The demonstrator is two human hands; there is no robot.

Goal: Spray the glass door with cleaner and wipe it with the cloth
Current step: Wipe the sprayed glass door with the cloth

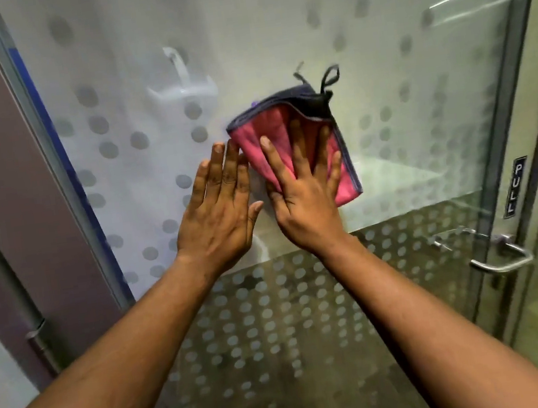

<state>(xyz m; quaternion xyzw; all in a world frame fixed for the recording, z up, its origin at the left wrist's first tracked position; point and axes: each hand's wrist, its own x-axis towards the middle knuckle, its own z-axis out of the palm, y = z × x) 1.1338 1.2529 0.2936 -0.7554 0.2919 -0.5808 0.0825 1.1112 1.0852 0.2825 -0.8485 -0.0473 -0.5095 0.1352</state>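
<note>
**Two hands flat on a frosted glass door, one pressing a pink cloth**

The right hand [307, 191] lies flat with fingers spread wide, palm pressing a folded pink cloth [299, 137] against the glass door [271, 30]; it grips nothing, only pins the cloth. The cloth has a dark edge and a dark hanging loop at its top. The left hand [216, 211] rests just beside it, open and flat on the glass, fingers together, its fingertips near the cloth's left edge. The door is frosted with rows of grey dots. At the right edge are a metal handle [503, 257] and a small vertical PULL sign [515, 186].
</note>
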